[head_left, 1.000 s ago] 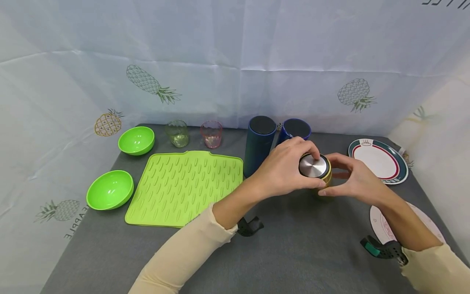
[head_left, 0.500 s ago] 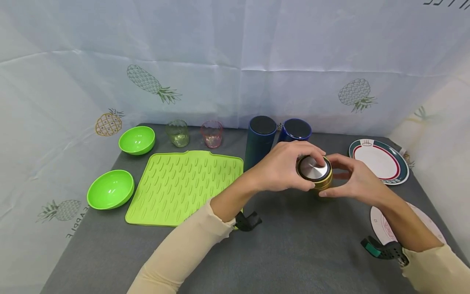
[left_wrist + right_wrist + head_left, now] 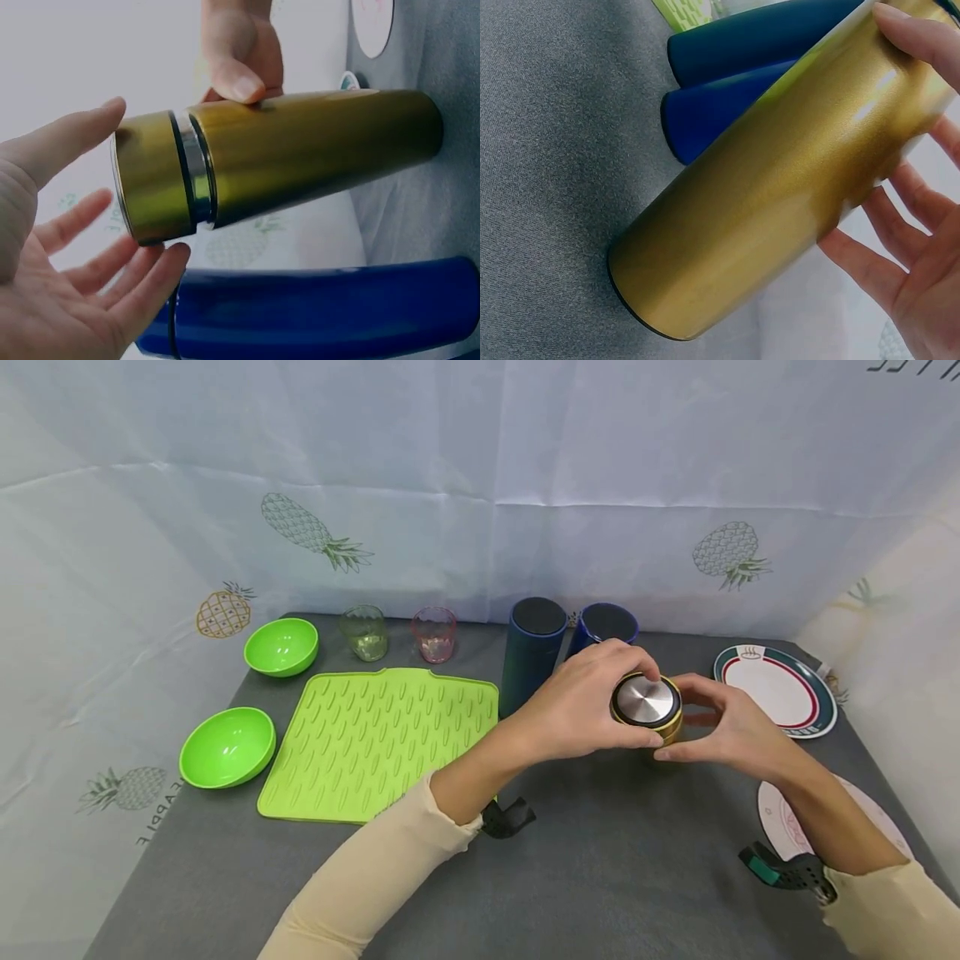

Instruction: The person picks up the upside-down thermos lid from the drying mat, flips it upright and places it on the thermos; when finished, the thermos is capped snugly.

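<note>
A gold thermos flask (image 3: 765, 195) stands on the grey table, its base on the cloth in the right wrist view. Its lid (image 3: 154, 176) has a brushed silver top, and a silver band shows between lid and body in the left wrist view. My left hand (image 3: 585, 710) holds the lid from the left, thumb and fingers spread round its rim. From the other side, my right hand (image 3: 723, 727) grips the upper body, thumb in front and fingers round the side. In the head view the hands hide most of the flask.
Just behind are a teal flask (image 3: 532, 652) and a blue flask (image 3: 606, 622). Left lie a green mat (image 3: 382, 743), two green bowls (image 3: 281, 647) and two small glasses (image 3: 433, 635). A rimmed plate (image 3: 776, 689) and a pink-white plate (image 3: 776, 822) lie right.
My left hand has twisted on the lid, its fingers shifting right and towards me, then back again. My right hand has stayed in place on the flask.
</note>
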Motion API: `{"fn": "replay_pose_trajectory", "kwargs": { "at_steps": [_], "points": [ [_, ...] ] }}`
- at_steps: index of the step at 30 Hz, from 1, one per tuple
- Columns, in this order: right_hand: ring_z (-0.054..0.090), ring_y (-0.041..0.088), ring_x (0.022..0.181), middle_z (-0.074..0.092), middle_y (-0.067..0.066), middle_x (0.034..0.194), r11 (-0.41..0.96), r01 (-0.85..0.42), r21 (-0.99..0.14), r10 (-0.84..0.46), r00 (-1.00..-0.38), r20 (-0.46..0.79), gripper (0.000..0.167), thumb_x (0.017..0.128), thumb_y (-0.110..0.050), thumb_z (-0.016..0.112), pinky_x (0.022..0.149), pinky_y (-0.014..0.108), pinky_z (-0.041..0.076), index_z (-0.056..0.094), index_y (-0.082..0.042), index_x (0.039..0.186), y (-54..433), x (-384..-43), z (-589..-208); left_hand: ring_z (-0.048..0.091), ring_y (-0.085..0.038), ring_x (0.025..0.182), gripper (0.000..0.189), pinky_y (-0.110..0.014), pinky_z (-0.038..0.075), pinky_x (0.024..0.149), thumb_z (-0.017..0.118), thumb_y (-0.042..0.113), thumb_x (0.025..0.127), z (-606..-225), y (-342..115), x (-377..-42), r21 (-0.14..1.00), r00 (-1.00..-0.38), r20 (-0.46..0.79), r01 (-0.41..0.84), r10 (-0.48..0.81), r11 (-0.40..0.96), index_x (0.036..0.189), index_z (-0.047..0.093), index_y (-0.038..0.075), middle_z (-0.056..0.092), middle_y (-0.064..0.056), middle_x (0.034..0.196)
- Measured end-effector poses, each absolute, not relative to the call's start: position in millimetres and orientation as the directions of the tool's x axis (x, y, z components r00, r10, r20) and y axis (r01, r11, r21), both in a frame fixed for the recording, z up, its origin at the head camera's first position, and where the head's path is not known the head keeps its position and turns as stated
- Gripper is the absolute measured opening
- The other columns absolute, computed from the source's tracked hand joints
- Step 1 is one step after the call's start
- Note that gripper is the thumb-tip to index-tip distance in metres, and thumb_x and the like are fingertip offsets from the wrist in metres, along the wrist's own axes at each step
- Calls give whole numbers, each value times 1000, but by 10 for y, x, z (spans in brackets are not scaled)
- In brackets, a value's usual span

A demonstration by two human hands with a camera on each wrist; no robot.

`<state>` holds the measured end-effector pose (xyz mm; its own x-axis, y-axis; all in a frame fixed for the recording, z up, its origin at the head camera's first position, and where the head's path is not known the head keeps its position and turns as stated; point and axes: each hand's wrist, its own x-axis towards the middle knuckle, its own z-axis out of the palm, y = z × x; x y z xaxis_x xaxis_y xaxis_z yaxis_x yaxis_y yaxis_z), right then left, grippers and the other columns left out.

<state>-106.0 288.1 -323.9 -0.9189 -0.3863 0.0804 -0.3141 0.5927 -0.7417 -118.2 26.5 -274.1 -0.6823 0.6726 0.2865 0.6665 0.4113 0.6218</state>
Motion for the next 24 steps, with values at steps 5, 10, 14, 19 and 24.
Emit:
{"fn": "replay_pose_trajectory", "kwargs": {
  "at_steps": [5, 10, 14, 19, 24],
  "points": [
    [62, -6, 109, 65, -17, 120, 604, -304, -737, -383, -922, 67, 68, 72, -10, 89, 91, 8, 50, 60, -15, 133, 2873, -1066, -3249, 52, -6, 107, 54, -10, 40, 83, 86, 44, 79, -2748, 308, -1124, 612, -742, 261, 622, 617, 488, 123, 64, 23, 59, 6, 119],
    [63, -6, 108, 65, -15, 119, 603, -313, -734, -386, -919, 75, 67, 72, -10, 90, 91, 8, 51, 61, -16, 132, 2863, -1070, -3247, 54, -7, 110, 56, -14, 43, 85, 86, 44, 80, -2749, 334, -1126, 593, -745, 261, 625, 614, 508, 129, 67, 23, 61, 6, 121],
    [63, -6, 109, 66, -14, 118, 604, -322, -729, -394, -916, 79, 67, 72, -10, 90, 91, 9, 51, 62, -17, 132, 2862, -1067, -3243, 56, -9, 114, 54, -15, 45, 89, 85, 36, 83, -2729, 312, -1170, 595, -696, 255, 660, 671, 459, 132, 69, 20, 62, 4, 125],
    [62, -7, 109, 66, -15, 119, 612, -323, -722, -399, -914, 71, 68, 72, -11, 90, 91, 8, 51, 61, -18, 133, 2869, -1062, -3239, 56, -10, 119, 52, -9, 46, 90, 82, 16, 84, -2717, 264, -1225, 660, -612, 247, 674, 751, 333, 135, 68, 15, 61, 2, 132],
    [62, -5, 108, 65, -14, 119, 610, -324, -723, -407, -911, 65, 68, 72, -12, 90, 91, 8, 51, 60, -17, 134, 2866, -1063, -3237, 57, -10, 122, 52, -7, 44, 93, 77, 4, 82, -2725, 249, -1251, 694, -553, 260, 677, 792, 244, 132, 69, 12, 61, 1, 137]
  ]
}}
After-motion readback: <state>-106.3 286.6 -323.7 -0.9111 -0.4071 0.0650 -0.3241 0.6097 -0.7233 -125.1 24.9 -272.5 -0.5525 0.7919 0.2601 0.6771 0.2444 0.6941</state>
